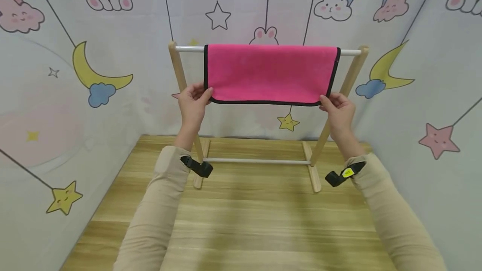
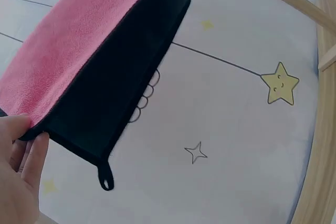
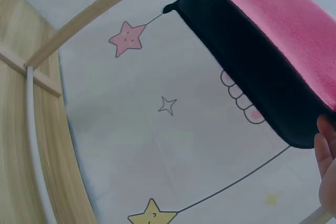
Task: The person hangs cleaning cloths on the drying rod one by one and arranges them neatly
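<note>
A pink towel [image 1: 269, 72] with a black edge hangs folded over the white top bar [image 1: 188, 48] of a small wooden drying rack [image 1: 180, 74], which stands on a wooden table [image 1: 241, 221] near its far edge. The towel sits in the middle of the bar, its lower edge hanging level, well above the table. The left hand [image 1: 193, 106] pinches the towel's lower left corner between thumb and fingers, and the right hand [image 1: 339, 110] pinches the lower right corner in the same way. Both arms reach forward from the near side in beige sleeves [image 1: 158, 212], each with a black strap at the wrist. From the left wrist view, the towel [image 2: 94, 72] shows a pink front layer and a black back layer, with a small black hanging loop [image 2: 106, 177] dangling below the corner, and the left hand's fingers [image 2: 23, 156] close on the edge. From the right wrist view, the towel [image 3: 273, 51] again shows pink over black, and only the fingertips [image 3: 328, 166] of the right hand appear at its corner. A lower white bar [image 1: 256, 161] joins the rack's feet near the table. Fabric walls [image 1: 75, 95] printed with moons, stars, clouds, rabbits and a rainbow surround the table on the left, far and right sides.
</note>
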`<state>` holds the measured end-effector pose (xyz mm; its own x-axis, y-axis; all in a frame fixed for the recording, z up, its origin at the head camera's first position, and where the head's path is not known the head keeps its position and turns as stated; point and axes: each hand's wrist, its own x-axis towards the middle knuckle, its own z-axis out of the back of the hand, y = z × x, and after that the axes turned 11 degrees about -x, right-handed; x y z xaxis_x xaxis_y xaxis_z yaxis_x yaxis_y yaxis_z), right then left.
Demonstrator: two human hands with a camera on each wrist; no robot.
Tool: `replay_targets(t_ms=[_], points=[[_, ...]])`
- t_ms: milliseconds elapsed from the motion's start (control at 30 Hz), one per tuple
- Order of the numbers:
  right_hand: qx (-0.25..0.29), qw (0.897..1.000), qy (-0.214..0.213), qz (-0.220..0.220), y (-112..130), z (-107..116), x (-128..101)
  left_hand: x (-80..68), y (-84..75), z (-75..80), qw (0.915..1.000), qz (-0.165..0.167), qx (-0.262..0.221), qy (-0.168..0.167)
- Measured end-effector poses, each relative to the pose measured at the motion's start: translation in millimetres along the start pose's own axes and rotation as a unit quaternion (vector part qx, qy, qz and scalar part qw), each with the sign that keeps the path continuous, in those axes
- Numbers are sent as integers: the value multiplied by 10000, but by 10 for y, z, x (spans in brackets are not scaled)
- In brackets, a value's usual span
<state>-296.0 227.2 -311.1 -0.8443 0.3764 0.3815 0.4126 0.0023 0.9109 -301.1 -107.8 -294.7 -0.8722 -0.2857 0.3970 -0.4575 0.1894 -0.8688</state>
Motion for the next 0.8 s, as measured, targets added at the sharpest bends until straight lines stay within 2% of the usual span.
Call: replay_targets(t_ms=[167, 333, 433, 567, 700, 800], points=[[-83, 9998, -122, 119, -64, 6, 22, 12, 81, 37, 9998, 197, 62, 78], [-117, 9999, -65, 71, -74, 17, 50, 8, 125, 41, 9998, 131, 21, 136], [-102, 9999, 9, 82, -65, 27, 77, -6, 155, 36, 9992, 218, -45, 337], [-69, 9995, 17, 314, -5, 27, 127, -22, 187, 28, 9976, 392, -54, 574], [-277, 9980, -17, 568, 59, 13, 153, 0, 168, 27, 9982, 312, -393, 325], [-348, 9981, -47, 498, 60, 11, 136, 10, 150, 35, 9978, 321, -566, 153]])
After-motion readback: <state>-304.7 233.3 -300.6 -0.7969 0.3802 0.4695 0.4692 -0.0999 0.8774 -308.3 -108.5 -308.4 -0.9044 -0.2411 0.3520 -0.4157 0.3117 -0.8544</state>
